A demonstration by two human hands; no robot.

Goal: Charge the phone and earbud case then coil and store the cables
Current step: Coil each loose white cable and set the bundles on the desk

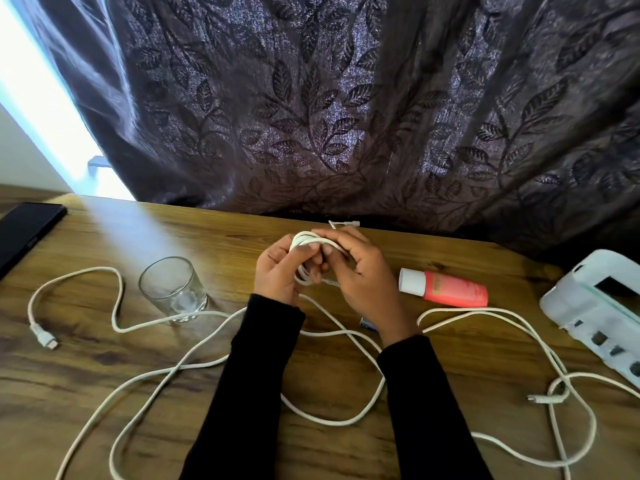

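Cable coil (306, 241) sits at frame centre, gripped by curled left hand (280, 271) and right hand (360, 275) above the counter (104, 362), loose cable (194, 362) trailing below.

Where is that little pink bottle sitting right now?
In the head view the pink bottle lies on its side on the wooden table, just right of the right hand, with the white power strip farther right.

Dark purple leaf-patterned curtain (346, 109) hangs behind wooden desk (104, 362), reaching its far edge. Bright daylight enters through gap at left (38, 98), casting pale streak across desk top.
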